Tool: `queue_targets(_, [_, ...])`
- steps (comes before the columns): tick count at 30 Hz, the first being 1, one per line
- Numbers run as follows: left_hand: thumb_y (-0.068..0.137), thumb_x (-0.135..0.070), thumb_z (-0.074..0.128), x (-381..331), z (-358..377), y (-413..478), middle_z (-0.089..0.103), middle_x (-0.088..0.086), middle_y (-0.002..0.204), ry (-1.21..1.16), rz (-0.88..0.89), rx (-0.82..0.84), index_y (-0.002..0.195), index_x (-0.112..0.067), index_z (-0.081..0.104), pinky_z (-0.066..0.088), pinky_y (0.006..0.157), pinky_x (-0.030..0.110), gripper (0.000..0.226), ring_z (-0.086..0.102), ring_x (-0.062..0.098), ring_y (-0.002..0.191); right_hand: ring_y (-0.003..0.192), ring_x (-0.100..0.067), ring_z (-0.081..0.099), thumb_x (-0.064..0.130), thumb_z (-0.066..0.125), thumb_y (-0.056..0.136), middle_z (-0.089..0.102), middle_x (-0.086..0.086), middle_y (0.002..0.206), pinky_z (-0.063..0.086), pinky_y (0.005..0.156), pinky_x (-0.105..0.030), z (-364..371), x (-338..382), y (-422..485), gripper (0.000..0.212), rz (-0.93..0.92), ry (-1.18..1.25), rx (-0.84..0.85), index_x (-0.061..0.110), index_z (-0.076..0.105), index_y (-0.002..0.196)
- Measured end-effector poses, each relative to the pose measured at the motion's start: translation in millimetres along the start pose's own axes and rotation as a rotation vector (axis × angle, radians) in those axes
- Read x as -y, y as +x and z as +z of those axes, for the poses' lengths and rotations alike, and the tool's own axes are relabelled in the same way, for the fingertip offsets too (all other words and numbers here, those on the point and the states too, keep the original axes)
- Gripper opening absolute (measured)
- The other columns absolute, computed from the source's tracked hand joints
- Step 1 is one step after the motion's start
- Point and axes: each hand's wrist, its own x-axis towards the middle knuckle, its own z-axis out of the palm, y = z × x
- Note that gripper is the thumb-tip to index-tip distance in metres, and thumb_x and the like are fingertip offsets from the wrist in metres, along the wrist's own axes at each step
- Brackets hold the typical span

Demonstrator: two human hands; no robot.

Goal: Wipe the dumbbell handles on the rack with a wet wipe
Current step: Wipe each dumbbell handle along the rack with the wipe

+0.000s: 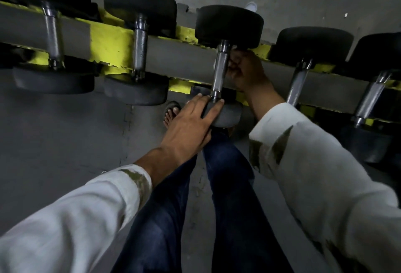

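- Wiping appears under way on the middle dumbbell's handle point(219, 71), which lies across the rack point(108, 42) with its long axis pointing away from the person.
- Grip: right hand point(244, 71) curls round the handle from its right; wipe not clearly visible.
- Brace: left hand point(191, 120) flat on near head point(227, 114), fingers straight.
- Next stroke likely follows that axis.

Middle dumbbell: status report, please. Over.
Left hand rests on near head. Right hand curls round middle handle; wipe unclear. Neighbouring dumbbells stand apart.
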Motion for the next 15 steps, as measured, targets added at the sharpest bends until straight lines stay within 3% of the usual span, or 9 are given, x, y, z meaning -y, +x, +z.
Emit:
queue_targets(2, [0.088, -0.022, 0.068, 4, -1, 1, 0.038, 0.020, 0.156, 0.008, 0.015, 0.022, 0.162, -0.021, 0.027, 0.029, 0.122, 0.044, 0.084, 0.031, 0.038, 0.149, 0.062, -0.009, 0.057, 0.005, 0.062, 0.091, 0.057, 0.001, 0.072, 0.049, 0.063, -0.024, 0, -2, -11, 0.022, -0.112, -0.201, -0.124, 0.019, 0.056, 0.075])
queue_targets(5, [0.087, -0.021, 0.069, 8, -2, 0, 0.036, 0.019, 0.158, 0.001, 0.025, 0.032, 0.163, -0.022, 0.025, 0.031, 0.121, 0.044, 0.088, 0.030, 0.037, 0.150, 0.087, -0.020, 0.068, 0.014, 0.067, 0.083, 0.072, -0.008, 0.093, 0.055, 0.080, -0.035, 8, -15, -32, 0.001, -0.471, -0.509, -0.347, 0.014, 0.067, 0.084])
queue_targets(6, [0.087, -0.021, 0.070, 9, -3, 0, 0.035, 0.019, 0.158, 0.003, 0.031, 0.035, 0.163, -0.021, 0.024, 0.031, 0.122, 0.043, 0.089, 0.029, 0.036, 0.150, 0.093, -0.022, 0.066, 0.021, 0.062, 0.081, 0.071, -0.008, 0.097, 0.051, 0.082, -0.033, 11, -19, -40, 0.012, -0.594, -0.633, -0.356, 0.012, 0.069, 0.086])
queue_targets(9, [0.088, -0.024, 0.070, 11, -2, 0, 0.034, 0.018, 0.160, 0.023, 0.047, 0.040, 0.164, -0.022, 0.021, 0.028, 0.123, 0.043, 0.091, 0.028, 0.036, 0.151, 0.111, -0.023, 0.057, 0.022, 0.055, 0.091, 0.064, -0.009, 0.119, 0.041, 0.082, -0.028, 10, -20, -51, 0.022, -0.838, -1.140, -0.166, 0.009, 0.069, 0.100])
queue_targets(11, [0.089, -0.024, 0.069, 13, -1, 0, 0.033, 0.018, 0.160, 0.031, 0.058, 0.040, 0.165, -0.022, 0.019, 0.027, 0.123, 0.044, 0.090, 0.027, 0.036, 0.151, 0.121, -0.028, 0.054, 0.013, 0.058, 0.093, 0.059, -0.007, 0.133, 0.047, 0.083, -0.033, 4, -14, -48, 0.020, -0.995, -1.439, -0.082, 0.008, 0.068, 0.109])
queue_targets(15, [0.092, -0.024, 0.066, 14, -4, -1, 0.031, 0.020, 0.162, 0.041, 0.077, 0.058, 0.166, -0.021, 0.014, 0.025, 0.123, 0.046, 0.090, 0.025, 0.037, 0.152, 0.126, -0.035, 0.050, 0.007, 0.054, 0.091, 0.056, -0.012, 0.136, 0.052, 0.090, -0.042, -8, -10, -41, 0.028, -1.103, -1.742, 0.038, 0.005, 0.062, 0.118])
